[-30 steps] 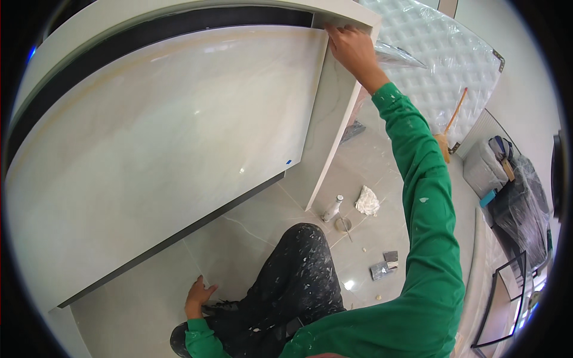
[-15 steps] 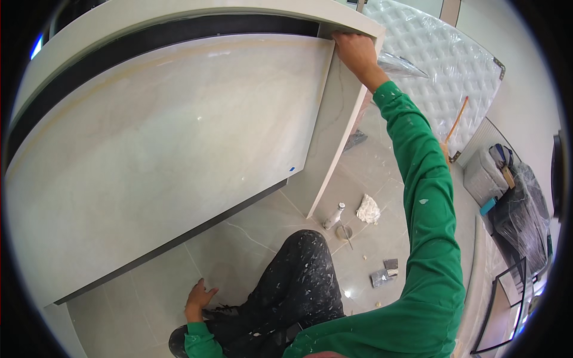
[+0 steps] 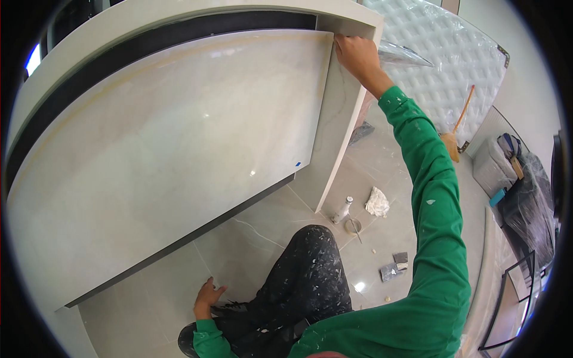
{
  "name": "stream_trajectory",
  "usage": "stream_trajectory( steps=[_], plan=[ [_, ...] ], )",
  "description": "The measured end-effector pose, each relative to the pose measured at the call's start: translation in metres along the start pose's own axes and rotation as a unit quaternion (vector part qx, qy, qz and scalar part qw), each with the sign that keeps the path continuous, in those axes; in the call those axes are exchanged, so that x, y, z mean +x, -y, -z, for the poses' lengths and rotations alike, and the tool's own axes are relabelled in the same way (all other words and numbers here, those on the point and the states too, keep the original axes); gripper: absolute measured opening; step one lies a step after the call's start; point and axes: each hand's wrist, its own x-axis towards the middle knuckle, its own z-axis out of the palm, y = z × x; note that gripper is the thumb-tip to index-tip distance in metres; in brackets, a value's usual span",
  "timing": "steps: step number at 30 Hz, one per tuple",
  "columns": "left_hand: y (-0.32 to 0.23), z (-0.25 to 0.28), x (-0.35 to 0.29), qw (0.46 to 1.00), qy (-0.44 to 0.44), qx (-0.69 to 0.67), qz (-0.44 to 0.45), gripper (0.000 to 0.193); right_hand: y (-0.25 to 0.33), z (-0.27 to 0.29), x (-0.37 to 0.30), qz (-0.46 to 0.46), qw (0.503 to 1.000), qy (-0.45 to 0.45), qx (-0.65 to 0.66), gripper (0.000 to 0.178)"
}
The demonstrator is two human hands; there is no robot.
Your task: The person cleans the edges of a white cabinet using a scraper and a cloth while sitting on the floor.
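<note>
Head view shows the right hand [image 3: 360, 58] at the upper right corner of a glossy off-white marbled panel [image 3: 179, 131], its fingers bent inward beside the panel's edge; whether they pinch something small or merely press there, I cannot tell. The left hand [image 3: 209, 294] is loose, fingers spread, holding nothing visible, low near the person's shoe. The panel stands beneath a pale top slab [image 3: 149, 13], left of a marbled side upright [image 3: 334, 113] and above a dark plinth strip [image 3: 185, 240].

The step in hand appears to be close work by touch at that corner seam; my judgement is that moving along it calls for light fingertip pressure and a steady wrist.

As for edges, a dark recess band [image 3: 197, 25] separates the panel from the top slab, while the seam on the right is narrow, with the upright's front edge just beside the wrist. A bent knee [image 3: 316, 241] limits room below the panel's lower right corner. Right of the upright's foot, a white bottle [image 3: 342, 210], a round tub [image 3: 353, 226] and a crumpled white cloth [image 3: 377, 201] crowd the tiled floor [image 3: 239, 262]
</note>
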Motion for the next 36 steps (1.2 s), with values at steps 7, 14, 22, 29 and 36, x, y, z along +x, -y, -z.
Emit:
stream_trajectory(
  steps=[7, 14, 22, 29, 36],
  plan=[
    [-0.006, 0.001, -0.002, 1.0, 0.013, -0.004, -0.008, 0.097, 0.011, 0.009, -0.023, -0.019, 0.999, 0.001, 0.038, 0.015],
    [0.004, -0.003, 0.001, 1.0, 0.012, -0.001, -0.007, 0.097, 0.026, 0.02, -0.042, -0.04, 0.997, 0.037, 0.056, 0.013],
    [-0.005, -0.001, -0.002, 1.0, 0.021, 0.002, 0.002, 0.097, 0.038, 0.025, -0.086, -0.042, 0.992, 0.066, 0.098, 0.01],
    [-0.001, -0.001, -0.001, 1.0, 0.026, 0.012, 0.008, 0.098, 0.06, 0.039, -0.141, -0.028, 0.978, 0.134, 0.158, 0.011],
    [0.001, -0.004, -0.001, 0.999, 0.033, 0.017, 0.006, 0.097, 0.067, 0.058, -0.212, -0.026, 0.965, 0.189, 0.18, 0.006]
  ],
)
